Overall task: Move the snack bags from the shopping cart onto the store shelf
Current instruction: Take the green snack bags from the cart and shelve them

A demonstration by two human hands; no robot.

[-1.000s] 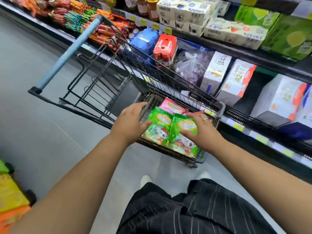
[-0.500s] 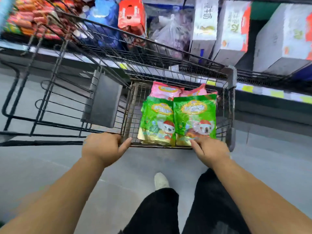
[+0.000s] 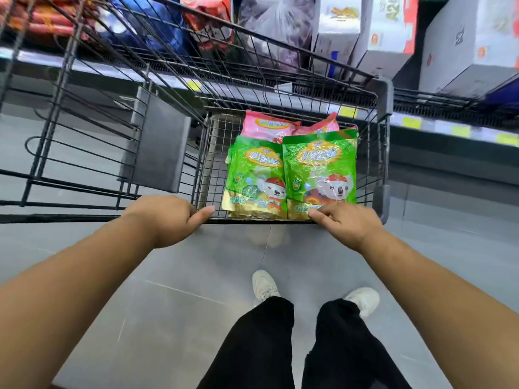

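A black wire shopping cart (image 3: 383,113) stands in front of me. In its basket lie two stacks of green snack bags, the left green bag (image 3: 254,175) and the right green bag (image 3: 320,169), with pink snack bags (image 3: 266,126) behind them. My left hand (image 3: 168,217) is curled over the cart's near rim, left of the bags. At the bottom edge of the right green bag my right hand (image 3: 345,223) rests, fingertips touching its gold strip. The store shelf (image 3: 449,130) runs behind the cart.
White cartons (image 3: 471,43), a clear plastic bag of goods (image 3: 275,32), a red pack and blue packs fill the shelf. Yellow price tags line its edge. The cart's folded child seat flap (image 3: 157,141) is at left. Grey tiled floor, my legs and white shoes lie below.
The view has tilted down and drawn closer to the cart. My left hand has gone from the bags to the cart's near rim, and my right has slid to the right green bag's bottom edge.
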